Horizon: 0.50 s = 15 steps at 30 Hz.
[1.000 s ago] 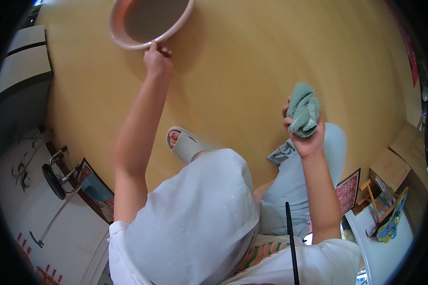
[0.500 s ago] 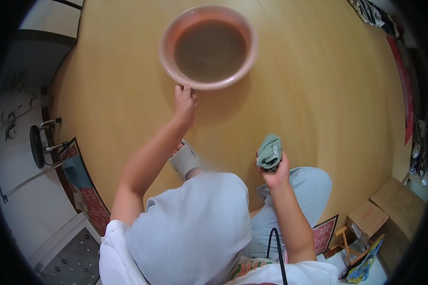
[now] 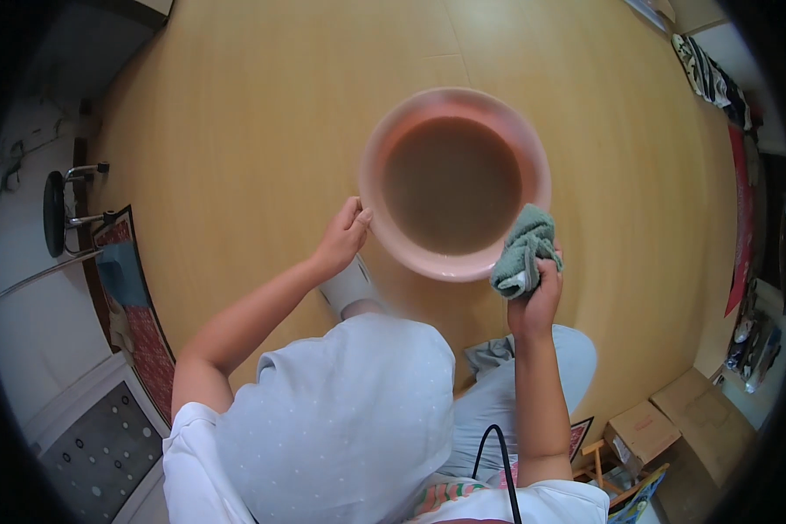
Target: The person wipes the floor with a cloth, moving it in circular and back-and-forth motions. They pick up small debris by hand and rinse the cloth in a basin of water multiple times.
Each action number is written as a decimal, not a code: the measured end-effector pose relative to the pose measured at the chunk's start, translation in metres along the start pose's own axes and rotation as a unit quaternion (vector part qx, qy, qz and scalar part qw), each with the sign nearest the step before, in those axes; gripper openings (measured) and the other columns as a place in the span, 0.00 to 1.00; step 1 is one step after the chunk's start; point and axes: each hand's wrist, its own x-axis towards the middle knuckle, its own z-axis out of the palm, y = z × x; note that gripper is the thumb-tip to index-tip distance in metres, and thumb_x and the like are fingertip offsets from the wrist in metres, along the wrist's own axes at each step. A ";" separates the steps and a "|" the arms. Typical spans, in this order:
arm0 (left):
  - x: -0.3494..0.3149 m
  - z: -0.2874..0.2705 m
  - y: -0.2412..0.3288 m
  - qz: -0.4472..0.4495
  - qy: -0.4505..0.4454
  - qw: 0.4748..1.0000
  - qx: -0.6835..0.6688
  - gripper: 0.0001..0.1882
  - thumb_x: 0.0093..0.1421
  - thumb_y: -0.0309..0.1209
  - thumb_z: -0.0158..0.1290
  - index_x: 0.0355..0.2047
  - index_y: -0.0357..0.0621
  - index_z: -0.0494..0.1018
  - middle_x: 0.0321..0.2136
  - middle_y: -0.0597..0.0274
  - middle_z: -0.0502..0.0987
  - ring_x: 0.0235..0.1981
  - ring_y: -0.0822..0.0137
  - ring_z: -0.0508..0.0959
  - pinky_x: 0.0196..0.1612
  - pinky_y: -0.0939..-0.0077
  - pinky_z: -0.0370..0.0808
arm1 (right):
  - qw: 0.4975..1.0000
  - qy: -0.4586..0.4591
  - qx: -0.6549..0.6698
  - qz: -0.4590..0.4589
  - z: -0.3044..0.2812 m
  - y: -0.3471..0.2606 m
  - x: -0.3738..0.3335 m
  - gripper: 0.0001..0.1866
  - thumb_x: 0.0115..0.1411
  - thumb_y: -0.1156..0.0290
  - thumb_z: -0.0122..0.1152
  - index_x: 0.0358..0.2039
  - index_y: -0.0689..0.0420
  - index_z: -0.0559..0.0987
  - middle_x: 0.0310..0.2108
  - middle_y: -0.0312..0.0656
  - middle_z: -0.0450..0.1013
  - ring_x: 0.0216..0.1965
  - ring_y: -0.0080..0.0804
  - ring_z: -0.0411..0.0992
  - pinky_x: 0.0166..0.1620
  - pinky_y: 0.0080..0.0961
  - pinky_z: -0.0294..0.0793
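A round pink basin point(image 3: 382, 237) of murky brown water point(image 3: 452, 185) stands on the wooden floor in front of me. My left hand point(image 3: 344, 237) grips the basin's rim on its near left side, thumb on top. In my right hand point(image 3: 541, 297) is a bunched green cloth point(image 3: 526, 251), held at the near right part of the rim and overlapping it. Whether the cloth touches the basin I cannot tell. The fingers of the right hand are wrapped round the cloth and partly hidden by it.
My bent knee point(image 3: 358, 402) and slippered foot point(image 3: 349, 284) are close to the basin's near side. A black stool point(image 3: 55, 214) and a red patterned mat point(image 3: 151, 362) lie along the left. Cardboard boxes point(image 3: 642, 437) stand at the lower right. Pale wooden floor point(image 3: 262, 131) surrounds the basin.
The basin has come nearer and to the right, with my left hand still at its rim. My right hand has lifted the green cloth forward to the basin's edge.
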 end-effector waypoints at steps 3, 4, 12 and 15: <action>-0.005 -0.004 -0.013 0.012 -0.033 0.998 0.043 0.11 0.75 0.38 0.41 0.42 0.45 0.64 0.23 0.74 0.60 0.19 0.82 0.58 0.21 0.82 0.57 | 1.000 0.011 -0.015 0.006 0.007 0.002 0.014 0.22 0.58 0.78 0.50 0.54 0.60 0.66 0.45 0.43 0.70 0.44 0.30 0.73 0.49 0.27 0.77; -0.005 -0.005 -0.016 0.023 -0.052 0.997 0.061 0.11 0.75 0.38 0.41 0.44 0.44 0.65 0.25 0.75 0.60 0.20 0.82 0.57 0.22 0.83 0.57 | 0.999 -0.001 -0.038 -0.008 0.004 0.009 0.020 0.20 0.59 0.77 0.51 0.53 0.61 0.67 0.44 0.42 0.70 0.45 0.28 0.72 0.49 0.25 0.75; -0.009 -0.008 -0.001 0.041 -0.090 0.986 0.133 0.15 0.76 0.39 0.40 0.49 0.39 0.68 0.31 0.71 0.65 0.33 0.77 0.64 0.39 0.80 0.67 | 0.949 -0.073 -0.302 -0.062 0.001 0.051 0.035 0.11 0.65 0.74 0.53 0.48 0.59 0.71 0.43 0.38 0.70 0.45 0.24 0.68 0.52 0.21 0.68; -0.003 -0.009 -0.001 0.042 -0.094 0.984 0.148 0.17 0.75 0.40 0.41 0.48 0.37 0.68 0.34 0.67 0.68 0.38 0.73 0.66 0.46 0.76 0.67 | 0.927 -0.084 -0.360 -0.060 -0.008 0.065 0.039 0.12 0.64 0.73 0.54 0.47 0.60 0.75 0.46 0.44 0.72 0.50 0.32 0.68 0.56 0.26 0.66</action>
